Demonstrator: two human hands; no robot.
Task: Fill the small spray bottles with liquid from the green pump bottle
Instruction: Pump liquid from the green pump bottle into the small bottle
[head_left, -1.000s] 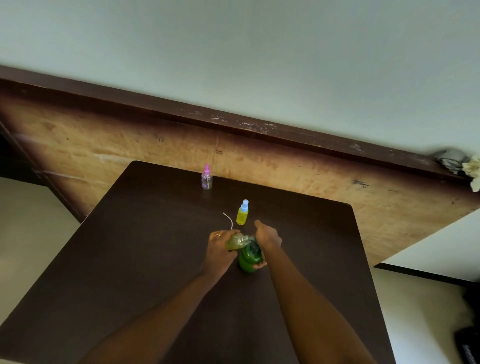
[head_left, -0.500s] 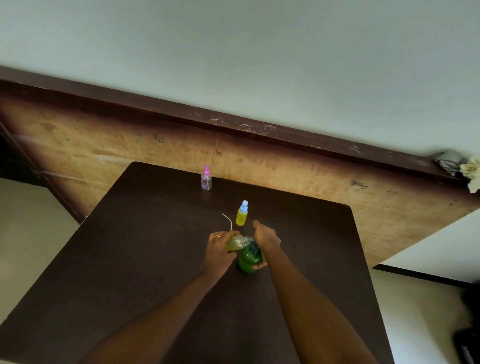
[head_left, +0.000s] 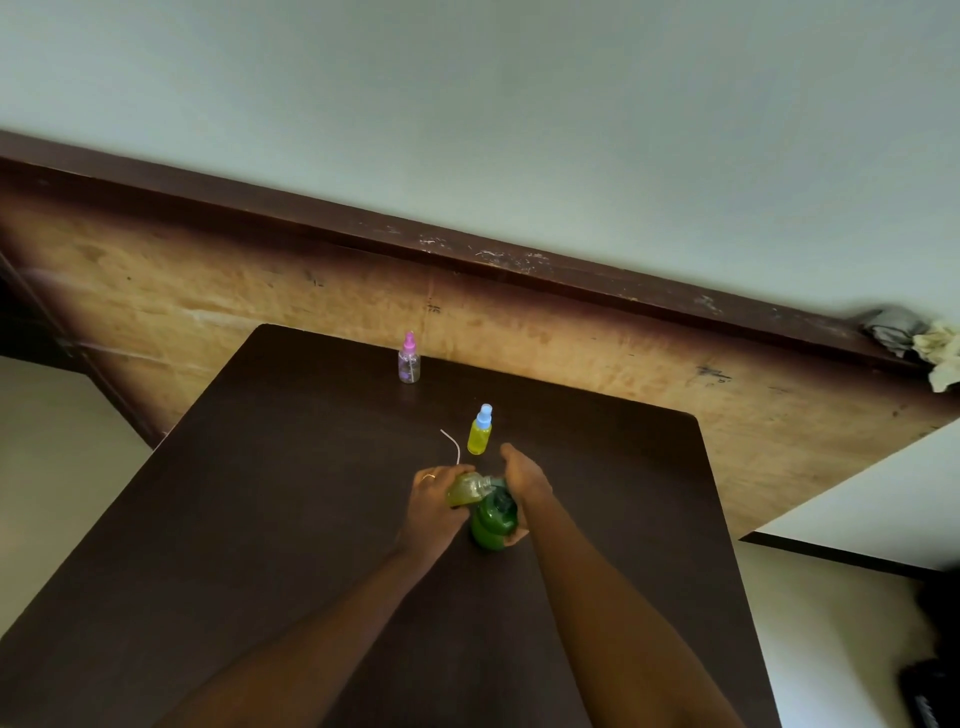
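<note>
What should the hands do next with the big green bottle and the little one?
Probably keep the small bottle steady in the left hand at the mouth of the green bottle, which the right hand grips. The small bottle already holds yellow-green liquid, and its thin tube is out.

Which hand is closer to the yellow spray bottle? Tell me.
Right. The right hand is just below the yellow spray bottle, its thumb tip reaching near the base. The left hand is lower and further left, holding a small bottle.

Green pump bottle (head_left: 493, 522); yellow bottle (head_left: 479, 436), blue cap; pink-capped clear bottle (head_left: 409, 361); dark-brown table (head_left: 260, 519).
</note>
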